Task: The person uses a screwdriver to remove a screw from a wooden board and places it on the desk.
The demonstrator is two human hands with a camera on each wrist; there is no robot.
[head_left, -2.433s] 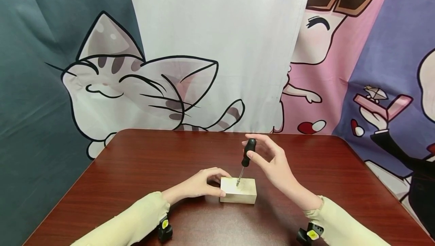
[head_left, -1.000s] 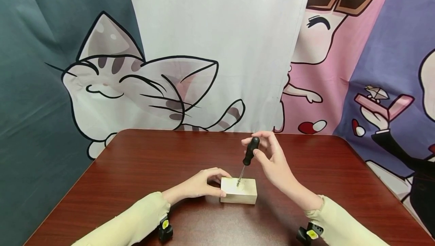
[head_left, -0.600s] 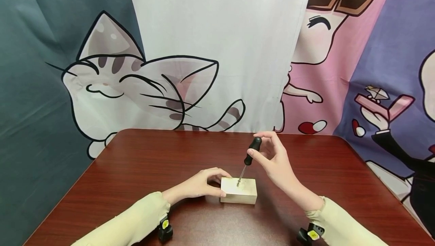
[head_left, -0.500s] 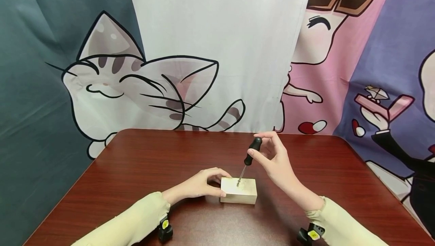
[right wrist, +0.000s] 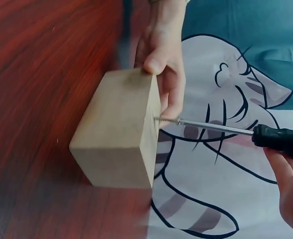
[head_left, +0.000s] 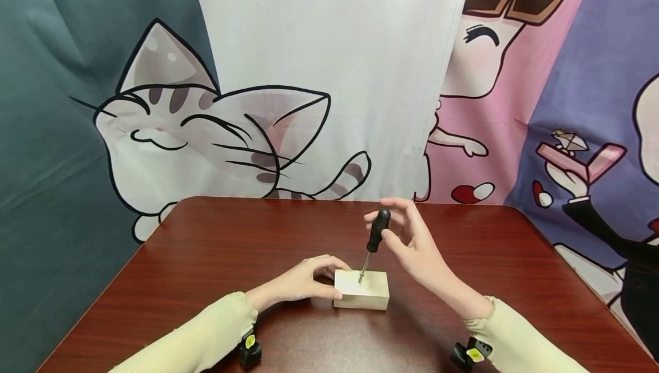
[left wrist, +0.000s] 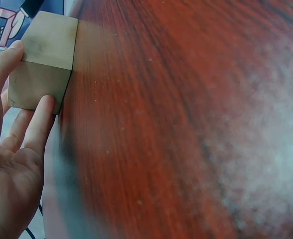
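A pale wooden block (head_left: 361, 302) lies on the table in the head view. My left hand (head_left: 301, 281) grips its left end, thumb on the near side and fingers on the far side. A screwdriver (head_left: 378, 230) with a black handle leans slightly right above the block. My right hand (head_left: 419, 250) holds the handle lightly between thumb and fingers; the handle hides part of the fingers. In the right wrist view, a screw (right wrist: 166, 119) sticks partway out of the block's top face, with the screwdriver's tip at its head.
The reddish-brown wooden table (head_left: 216, 247) extends around the block. Behind it hangs a cloth backdrop (head_left: 329, 35) with cartoon drawings. Both wrists carry small black cameras below the pale yellow sleeves (head_left: 206, 327).
The screwdriver handle tilts right, then swings back a little left. My right thumb and fingers shift around the handle. The left hand and block stay in place.
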